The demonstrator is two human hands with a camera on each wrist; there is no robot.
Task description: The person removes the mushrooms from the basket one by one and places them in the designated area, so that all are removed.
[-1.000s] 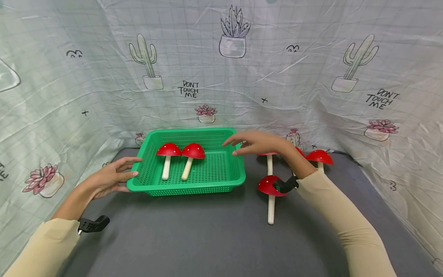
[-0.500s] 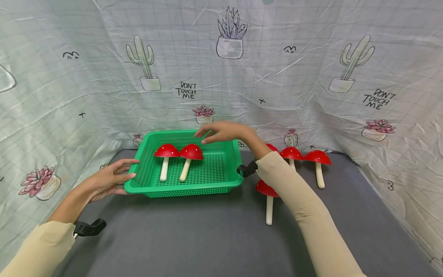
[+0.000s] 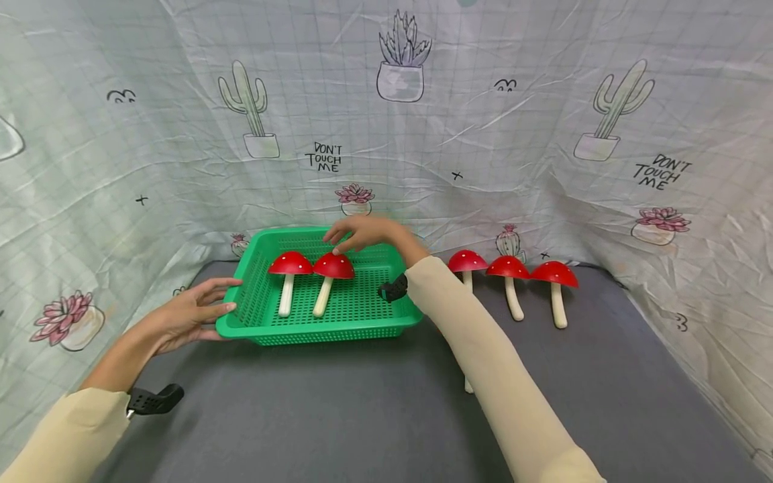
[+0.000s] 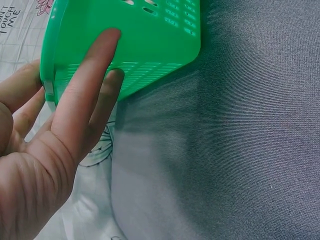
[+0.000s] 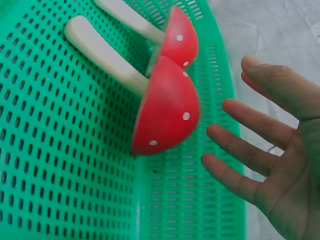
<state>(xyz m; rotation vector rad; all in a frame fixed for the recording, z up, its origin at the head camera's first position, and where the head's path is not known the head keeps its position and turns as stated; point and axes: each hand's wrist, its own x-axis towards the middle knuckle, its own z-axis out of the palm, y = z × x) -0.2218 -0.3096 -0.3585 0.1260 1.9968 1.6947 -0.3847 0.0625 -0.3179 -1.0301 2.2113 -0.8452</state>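
In the head view, two toy mushrooms with red, white-spotted caps and pale stems lie side by side in a green plastic basket. My left hand touches the basket's left end with extended fingers, some at the rim; in the left wrist view, fingers lie along the outer wall. My right hand is over the back of the basket, its fingers spread and holding nothing. Closest to it is the right-hand mushroom, with a gap between cap and fingertips in the right wrist view. The left-hand mushroom leans cap to cap with it.
Right of the basket, a row of three more mushrooms, including the rightmost mushroom, lies on the grey table. Another mushroom's stem tip shows beneath my right sleeve. A printed cloth hangs behind and at the sides.
My right hand has moved left from the basket's right edge to above the right-hand mushroom inside. The left hand stays at the basket's left end, and the mushrooms have not moved.
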